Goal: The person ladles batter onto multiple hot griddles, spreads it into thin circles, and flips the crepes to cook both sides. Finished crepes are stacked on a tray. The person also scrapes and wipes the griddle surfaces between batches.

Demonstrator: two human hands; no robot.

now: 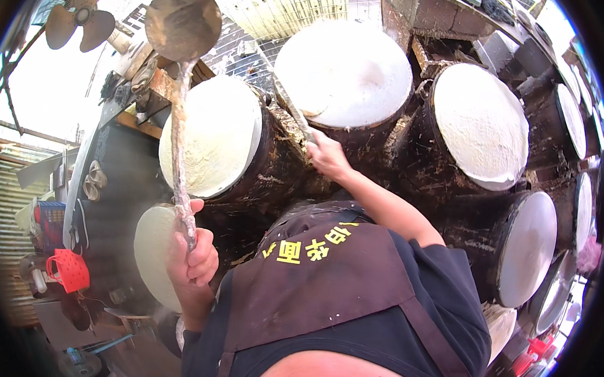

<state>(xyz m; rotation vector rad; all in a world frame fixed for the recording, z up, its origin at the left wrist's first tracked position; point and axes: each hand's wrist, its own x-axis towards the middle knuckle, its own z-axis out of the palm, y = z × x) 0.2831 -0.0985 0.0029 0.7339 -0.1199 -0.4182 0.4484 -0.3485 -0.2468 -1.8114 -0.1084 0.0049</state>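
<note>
My left hand (192,254) grips the crusted handle of a long ladle, held upright with its round, stained bowl (182,22) at the top left. My right hand (325,155) is closed on a long, crusted stick (289,102) that slants up and left between two drum tops. The left round top (206,136) and the middle one (342,68) carry spread pale batter, as does another (479,126) to the right. A paler round surface (148,249) is partly hidden behind my left hand and faint steam.
More dark drums with round tops (528,248) curve along the right. A fan (82,14) is at top left, and a pale mesh basket (298,0) sits on a wire rack behind. A red perforated basket (69,272) and corrugated metal (1,200) are at left.
</note>
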